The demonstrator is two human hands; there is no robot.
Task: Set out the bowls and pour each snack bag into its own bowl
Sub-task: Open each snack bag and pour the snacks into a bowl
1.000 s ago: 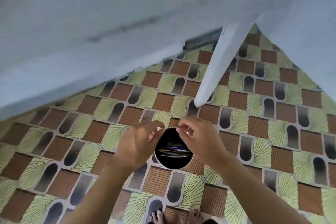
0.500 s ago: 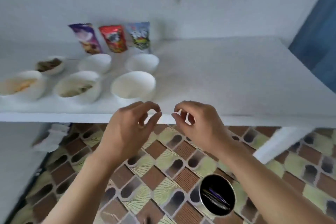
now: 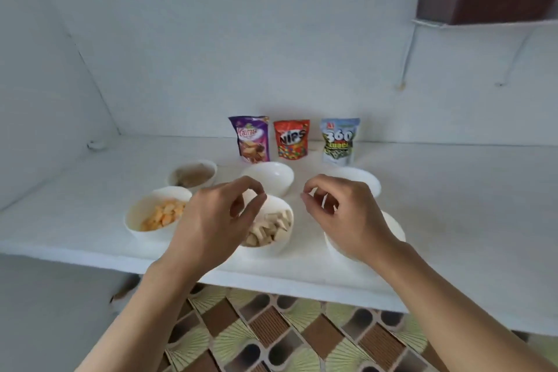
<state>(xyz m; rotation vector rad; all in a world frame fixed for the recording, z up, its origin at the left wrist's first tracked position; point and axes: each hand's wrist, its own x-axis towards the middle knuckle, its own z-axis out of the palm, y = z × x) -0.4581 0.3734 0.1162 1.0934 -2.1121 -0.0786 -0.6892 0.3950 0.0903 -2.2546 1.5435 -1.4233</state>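
both hands have come up from the edge of the white counter (image 3: 453,205) and now float over the bowls. the left hand (image 3: 211,220) is above the bowl of pale wafer bits (image 3: 283,240). the right hand (image 3: 347,217) hides most of a front bowl (image 3: 395,226). each hand has its fingers curled in and holds nothing. the bowl of orange snacks (image 3: 133,226) and the bowl of brown snacks (image 3: 211,165) sit to the left. three bags stand upright at the back wall: the purple bag (image 3: 250,139), the red bag (image 3: 291,139) and the grey bag (image 3: 339,142).
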